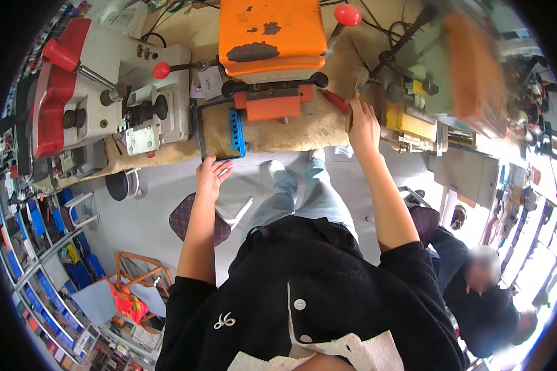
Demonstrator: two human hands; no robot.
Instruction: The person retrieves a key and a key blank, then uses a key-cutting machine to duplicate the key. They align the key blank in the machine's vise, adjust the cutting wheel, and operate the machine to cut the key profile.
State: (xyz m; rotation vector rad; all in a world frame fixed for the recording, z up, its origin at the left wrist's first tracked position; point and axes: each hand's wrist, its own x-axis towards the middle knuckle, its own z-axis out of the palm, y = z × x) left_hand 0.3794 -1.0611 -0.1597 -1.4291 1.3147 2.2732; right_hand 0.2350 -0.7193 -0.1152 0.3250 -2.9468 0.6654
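One blue-edged tray (242, 139) sits on the counter (309, 139) just beyond the left grip (211, 177), whose fingertips meet its near rim; from where I stand I can't tell whether they clamp it. The tray's inside shows a brownish surface, and a row of holes runs along its right wall. The right grip (364, 131) is closed around the handle of one brush (356, 89), its bristles pointing away. One red-handled tool (335, 99) lies just left of that grip. I count three machines: an orange one (272, 37) ahead between the two grips, a red-and-white one (74, 93) left of the left grip, and another orange-topped one (470, 68) right of the right grip.
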